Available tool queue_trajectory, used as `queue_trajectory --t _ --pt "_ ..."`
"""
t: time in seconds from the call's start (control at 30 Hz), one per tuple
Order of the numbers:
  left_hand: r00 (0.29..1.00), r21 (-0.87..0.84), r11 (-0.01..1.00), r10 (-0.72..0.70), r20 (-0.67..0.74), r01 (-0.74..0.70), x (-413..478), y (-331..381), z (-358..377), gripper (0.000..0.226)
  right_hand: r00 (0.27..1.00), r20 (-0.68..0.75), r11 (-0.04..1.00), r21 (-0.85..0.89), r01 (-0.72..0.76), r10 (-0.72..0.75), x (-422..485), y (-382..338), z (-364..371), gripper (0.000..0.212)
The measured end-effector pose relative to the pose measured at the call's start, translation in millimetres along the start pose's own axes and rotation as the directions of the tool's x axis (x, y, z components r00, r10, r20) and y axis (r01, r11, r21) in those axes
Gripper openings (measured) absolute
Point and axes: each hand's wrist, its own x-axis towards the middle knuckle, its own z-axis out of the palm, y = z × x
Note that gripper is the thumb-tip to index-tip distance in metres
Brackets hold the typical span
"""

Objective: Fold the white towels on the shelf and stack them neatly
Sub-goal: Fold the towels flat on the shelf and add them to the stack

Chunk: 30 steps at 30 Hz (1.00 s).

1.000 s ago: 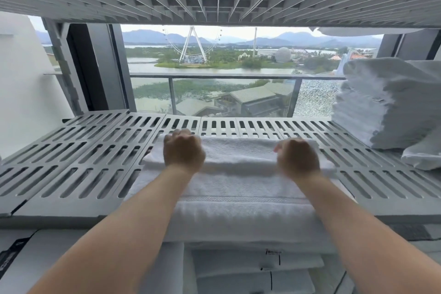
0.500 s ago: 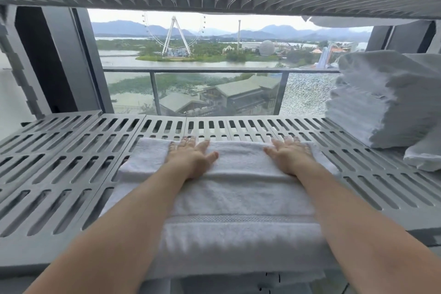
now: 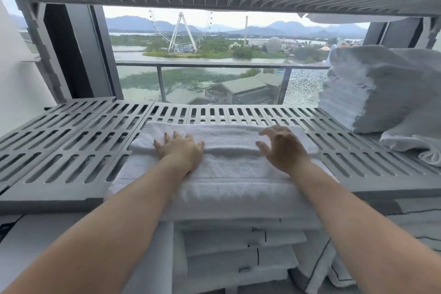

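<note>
Both hands open out from the fists they make a second earlier on the far fold of the towel (image 3: pixel 229 174). The left hand (image 3: pixel 181 150) now presses flat across the near edge of that fold with its fingers spread, and sits a little further left than half a second ago. The right hand (image 3: pixel 281 150) no longer lies flat. Its fingers are raised off the cloth, spread and curved, and whether its heel still touches cannot be told.
</note>
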Motion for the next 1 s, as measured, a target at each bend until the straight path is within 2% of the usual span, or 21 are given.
queue_trajectory --t 0.1,0.2,0.27,0.3,0.33,0.4,0.47,0.5,0.57,0.67,0.73,0.8,0.87,1.0 --pt "0.974 -0.021 0.977 0.212 -0.085 -0.214 -38.6 -2.9 5.2 0.061 0.979 -0.123 0.985 0.039 0.166 -0.160 -33.0 -28.7 -4.1 0.022" --pt "0.876 -0.105 0.878 0.443 -0.189 -0.467 -82.5 -12.6 9.0 0.058 0.932 -0.249 0.965 -0.039 0.261 -0.262 -69.4 -43.2 -5.0 0.016" --pt "0.765 0.038 0.800 0.585 -0.269 -0.598 -110.1 -23.4 15.5 0.067 0.907 -0.272 0.947 -0.081 0.312 -0.322 -93.7 -44.4 -3.3 0.023" --pt "0.727 0.148 0.770 0.636 -0.260 -0.620 -122.1 -29.0 19.9 0.075 0.900 -0.248 0.933 -0.099 0.345 -0.359 -105.5 -43.3 -1.6 0.030" --pt "0.714 0.254 0.747 0.663 -0.224 -0.614 -132.1 -33.8 24.9 0.084 0.899 -0.202 0.921 -0.123 0.370 -0.388 -117.1 -41.8 0.5 0.038" --pt "0.754 0.385 0.748 0.634 -0.175 -0.540 -143.7 -40.3 33.9 0.090 0.912 -0.104 0.906 -0.205 0.370 -0.396 -135.6 -38.7 4.7 0.050" --pt "0.778 0.372 0.805 0.569 -0.267 -0.461 -151.6 -39.0 36.7 0.067 0.939 -0.050 0.905 -0.288 0.312 -0.340 -146.7 -39.6 7.3 0.055" --pt "0.765 0.357 0.821 0.557 -0.323 -0.446 -154.5 -38.1 37.1 0.061 0.950 -0.058 0.912 -0.303 0.276 -0.307 -149.6 -40.4 7.8 0.058" --pt "0.717 0.332 0.816 0.576 -0.392 -0.474 -158.6 -39.0 35.1 0.055 0.953 -0.118 0.923 -0.307 0.233 -0.280 -152.1 -41.1 5.2 0.056" --pt "0.646 0.305 0.798 0.600 -0.472 -0.519 -158.4 -49.6 24.1 0.035 0.925 -0.257 0.927 -0.325 0.190 -0.280 -152.2 -34.9 -3.3 0.036" --pt "0.678 0.299 0.839 0.543 -0.495 -0.454 -154.3 -56.3 11.7 0.021 0.920 -0.332 0.935 -0.342 0.091 -0.211 -149.1 -31.7 -10.5 0.035" --pt "0.715 0.265 0.890 0.455 -0.531 -0.370 -147.0 -54.8 -3.6 0.016 0.920 -0.379 0.936 -0.350 -0.041 -0.101 -138.9 -31.7 -18.8 0.035" --pt "0.737 0.263 0.919 0.392 -0.551 -0.292 -138.8 -45.5 -18.5 0.022 0.911 -0.413 0.932 -0.339 -0.128 -0.025 -124.2 -33.6 -27.3 0.038" --pt "0.734 0.294 0.934 0.343 -0.585 -0.202 -109.6 -25.2 -46.9 0.041 0.903 -0.429 0.904 -0.380 -0.198 0.018 -82.1 -26.6 -44.7 0.041"
